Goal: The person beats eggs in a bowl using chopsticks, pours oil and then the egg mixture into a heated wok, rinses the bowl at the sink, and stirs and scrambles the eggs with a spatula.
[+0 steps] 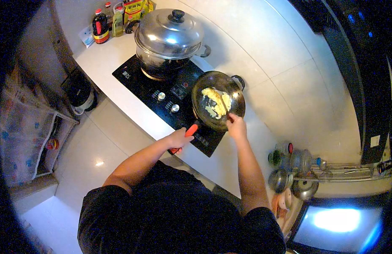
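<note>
My left hand is wrapped round the red handle of a dark frying pan, which is on the right part of the black cooktop. Pieces of yellow cooked egg lie in the middle of the pan. Over the pan's near right rim, my right hand has its fingers pinched together, pointing at the egg. A thin dark line runs from these fingertips toward the egg; what they hold is too small to tell.
A large lidded steel pot stands on the cooktop's far left part. Sauce bottles and a yellow packet are behind it. Metal lids and jars stand at the right, beside a bright glossy panel. A dark range hood overhangs the right side.
</note>
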The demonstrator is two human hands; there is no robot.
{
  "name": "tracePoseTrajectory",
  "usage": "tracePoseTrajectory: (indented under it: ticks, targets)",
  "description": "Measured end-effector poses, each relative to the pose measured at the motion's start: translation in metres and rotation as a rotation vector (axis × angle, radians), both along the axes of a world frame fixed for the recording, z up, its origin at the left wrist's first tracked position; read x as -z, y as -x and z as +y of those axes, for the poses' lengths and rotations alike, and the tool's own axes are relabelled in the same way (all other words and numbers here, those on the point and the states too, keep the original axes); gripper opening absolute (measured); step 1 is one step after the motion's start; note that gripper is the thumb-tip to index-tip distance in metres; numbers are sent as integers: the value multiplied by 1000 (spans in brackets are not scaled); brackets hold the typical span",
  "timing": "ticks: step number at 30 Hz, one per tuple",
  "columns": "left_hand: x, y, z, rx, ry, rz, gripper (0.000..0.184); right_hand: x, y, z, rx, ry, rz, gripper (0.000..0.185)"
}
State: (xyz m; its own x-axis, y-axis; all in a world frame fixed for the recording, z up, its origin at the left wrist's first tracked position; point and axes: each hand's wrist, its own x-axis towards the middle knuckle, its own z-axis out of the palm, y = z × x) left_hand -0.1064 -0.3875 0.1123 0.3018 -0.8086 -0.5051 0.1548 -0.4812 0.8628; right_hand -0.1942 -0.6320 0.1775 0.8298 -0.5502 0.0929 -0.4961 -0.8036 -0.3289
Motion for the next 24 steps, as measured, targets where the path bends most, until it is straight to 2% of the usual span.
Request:
tracePoseTrajectory:
  ticks: [4, 7, 8, 12, 15, 21, 24]
  targets:
    - [4, 0, 0, -2, 1, -29, 40, -38, 26, 25, 7, 74, 258, 33]
    - [4, 0, -3, -3, 9, -42, 41, -48, 45, -4, -57, 50, 135, 33]
    - [-1, -1, -1, -4, 14, -13, 42, -54, 43, -8, 0, -5, 138, 32]
    - [-1, -2, 0, 10, 10, 7, 45, -44, 19, -29, 6, 76, 3, 30]
    - [-9, -3, 2, 18, -11, 6, 46, -32, 13, -41, 38, 126, 75, 30]
    - [-6, -2, 1, 8, -21, -6, 46, -43, 51, -33, -58, -15, 98, 29]
    - [-10, -2, 2, 7, -35, 0, 46, -69, 46, -39, 142, -301, 151, 23]
